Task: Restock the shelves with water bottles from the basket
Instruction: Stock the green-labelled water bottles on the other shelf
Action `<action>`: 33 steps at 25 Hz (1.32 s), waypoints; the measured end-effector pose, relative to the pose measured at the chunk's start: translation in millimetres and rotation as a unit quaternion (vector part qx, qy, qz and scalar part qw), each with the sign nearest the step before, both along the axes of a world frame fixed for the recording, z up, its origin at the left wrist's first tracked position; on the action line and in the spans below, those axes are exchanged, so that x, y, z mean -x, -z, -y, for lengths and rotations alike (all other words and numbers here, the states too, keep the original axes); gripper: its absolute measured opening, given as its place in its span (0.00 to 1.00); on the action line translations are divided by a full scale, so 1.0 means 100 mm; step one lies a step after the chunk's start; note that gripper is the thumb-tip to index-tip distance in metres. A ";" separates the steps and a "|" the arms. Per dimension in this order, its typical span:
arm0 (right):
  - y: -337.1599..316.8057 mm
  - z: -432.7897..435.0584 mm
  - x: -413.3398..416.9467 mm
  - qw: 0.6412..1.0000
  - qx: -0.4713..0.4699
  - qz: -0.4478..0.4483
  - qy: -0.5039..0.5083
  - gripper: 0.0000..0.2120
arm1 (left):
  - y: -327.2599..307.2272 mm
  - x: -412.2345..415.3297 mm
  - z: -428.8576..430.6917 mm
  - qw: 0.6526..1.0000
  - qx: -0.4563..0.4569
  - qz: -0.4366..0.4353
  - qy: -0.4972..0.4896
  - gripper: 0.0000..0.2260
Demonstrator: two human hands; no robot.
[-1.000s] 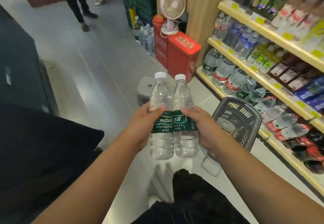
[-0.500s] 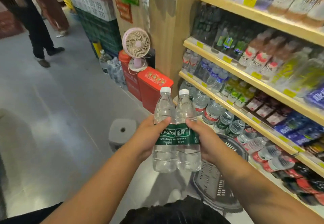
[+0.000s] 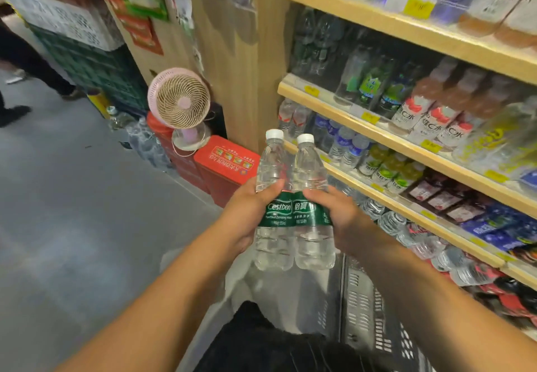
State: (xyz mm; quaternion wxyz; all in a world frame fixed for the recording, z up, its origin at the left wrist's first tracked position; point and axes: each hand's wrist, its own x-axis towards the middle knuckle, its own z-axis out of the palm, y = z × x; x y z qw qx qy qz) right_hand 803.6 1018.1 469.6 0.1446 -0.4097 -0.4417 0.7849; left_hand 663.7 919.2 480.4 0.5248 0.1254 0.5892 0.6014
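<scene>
Carry step, looks like: your left hand (image 3: pixel 250 214) grips one water bottle (image 3: pixel 274 243), your right hand (image 3: pixel 341 217) grips a second bottle (image 3: pixel 313 243), both upright, touching, above the basket (image 3: pixel 366 313). Next you'll need a free slot on the water shelf (image 3: pixel 351 174).

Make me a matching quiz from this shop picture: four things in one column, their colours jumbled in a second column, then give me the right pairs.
Things:
1. fan
2. box by the fan
3. labels on the held bottles
4. caps on the held bottles

Colours:
A. green
B. white
C. red
D. pink

Pairs: 1-D, 2-C, 3-A, 4-B.
</scene>
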 end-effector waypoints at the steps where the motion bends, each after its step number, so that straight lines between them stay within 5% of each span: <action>1: 0.01 -0.12 0.14 1.000 -0.021 0.018 0.009 0.18 | 0.00 0.15 -0.16 1.000 -0.003 -0.003 0.018 0.11; 9: -0.04 -0.94 0.78 0.995 -0.057 0.047 0.069 0.18 | 0.00 0.96 -1.32 0.990 0.007 -0.074 0.117 0.07; 12: -0.02 -1.30 0.96 0.991 -0.104 0.055 0.066 0.12 | 0.05 1.16 -1.70 0.986 0.001 -0.092 0.141 0.17; 16: 0.00 -1.91 1.23 0.983 -0.146 0.073 0.083 0.15 | 0.04 1.37 -2.29 0.991 -0.007 -0.094 0.097 0.21; 22: 0.12 -2.82 1.51 0.973 -0.190 0.106 0.080 0.27 | -0.06 1.60 -3.14 0.987 -0.027 -0.143 0.065 0.10; 27: 0.02 -3.29 1.63 0.969 -0.230 0.093 0.026 0.28 | 0.09 1.72 -3.49 0.986 0.005 -0.166 -0.034 0.26; 33: 0.08 -3.47 1.79 0.949 -0.286 0.131 0.010 0.33 | 0.14 1.92 -3.58 0.976 0.027 -0.212 -0.038 0.28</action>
